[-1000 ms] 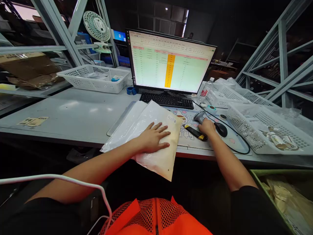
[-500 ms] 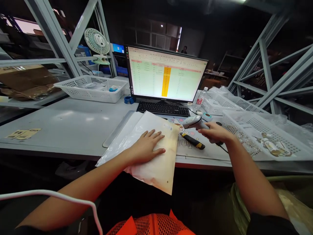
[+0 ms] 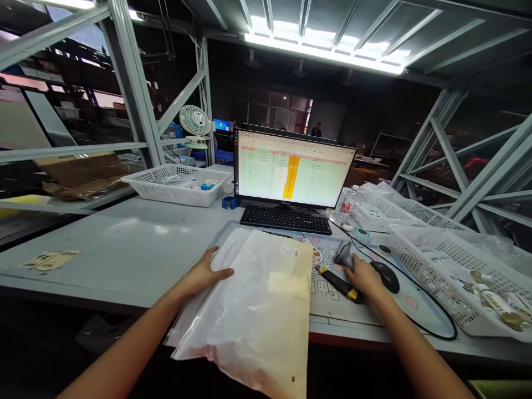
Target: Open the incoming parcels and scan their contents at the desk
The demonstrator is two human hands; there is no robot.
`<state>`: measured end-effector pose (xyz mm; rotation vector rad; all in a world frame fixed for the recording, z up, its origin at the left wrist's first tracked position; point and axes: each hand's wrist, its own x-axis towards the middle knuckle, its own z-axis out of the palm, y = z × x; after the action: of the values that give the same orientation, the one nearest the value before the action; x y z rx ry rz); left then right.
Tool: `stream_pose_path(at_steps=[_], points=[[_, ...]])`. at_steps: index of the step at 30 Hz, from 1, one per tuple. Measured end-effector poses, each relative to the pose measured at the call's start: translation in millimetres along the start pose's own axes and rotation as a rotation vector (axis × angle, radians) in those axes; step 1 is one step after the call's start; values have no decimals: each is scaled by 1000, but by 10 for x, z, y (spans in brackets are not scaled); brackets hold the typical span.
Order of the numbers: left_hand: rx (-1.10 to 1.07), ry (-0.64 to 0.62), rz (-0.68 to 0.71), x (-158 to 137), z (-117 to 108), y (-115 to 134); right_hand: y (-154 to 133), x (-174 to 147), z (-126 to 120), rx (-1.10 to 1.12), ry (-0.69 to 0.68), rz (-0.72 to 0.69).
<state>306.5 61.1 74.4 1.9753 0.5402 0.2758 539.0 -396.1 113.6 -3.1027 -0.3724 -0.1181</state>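
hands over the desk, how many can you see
2: the left hand at the left edge of the white packets, and the right hand at the grey scanner. Any farther back are too dark to make out.

Fan (image 3: 195, 121) beyond white basket (image 3: 177, 194)

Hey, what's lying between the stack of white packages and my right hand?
In the head view, a black-and-yellow utility knife lies between the white packages and your right hand, on the printed mat.
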Motion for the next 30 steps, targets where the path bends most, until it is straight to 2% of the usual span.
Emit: stream_pose_path(at_steps=[3,5,7,10,12,14,21,25,30], points=[[-265,-106,-16,-45,-110,-53,-150,94,-209,15,128,20],[-375,-187,-78,-52,-227,-93,-342,207,-364,80,219,-31],[-391,-203,-162,-42,-371,-166,-600,372,-454,139,188,-113],[-343,-63,-209,-21,-558,-310,-997,696,-415,157,48,-178],[-353,38,-207,-31,-618,-374,-1198,916,-309,148,-2,-160],[-380,63,-211,-58,-628,-385,-1332,1092,-195,130,-16,-129],[-422,48,-245,-76,-603,-299,-1477,1342,40,65,-17,-143],[-419,5,-208,-79,-625,-331,-1479,1406,41,47,-8,-172],[-429,44,-182,-82,-609,-331,-1506,1432,38,40,27,-208]])
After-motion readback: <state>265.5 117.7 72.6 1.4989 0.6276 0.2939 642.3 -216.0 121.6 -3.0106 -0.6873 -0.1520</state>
